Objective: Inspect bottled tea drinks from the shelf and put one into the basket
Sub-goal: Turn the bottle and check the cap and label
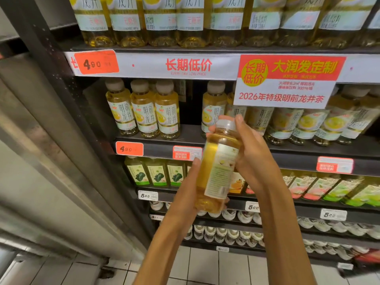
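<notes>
While tea bottle (pixel 218 167) is gripped by curled fingers of left hand (pixel 186 192) and right hand (pixel 254 155), slip risked if regripped; basket unseen, possibly below view.

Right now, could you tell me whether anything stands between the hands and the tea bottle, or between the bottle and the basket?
Nothing separates them: the left hand and right hand both grip the tea bottle. No basket is in view, so that path cannot be judged.
</notes>
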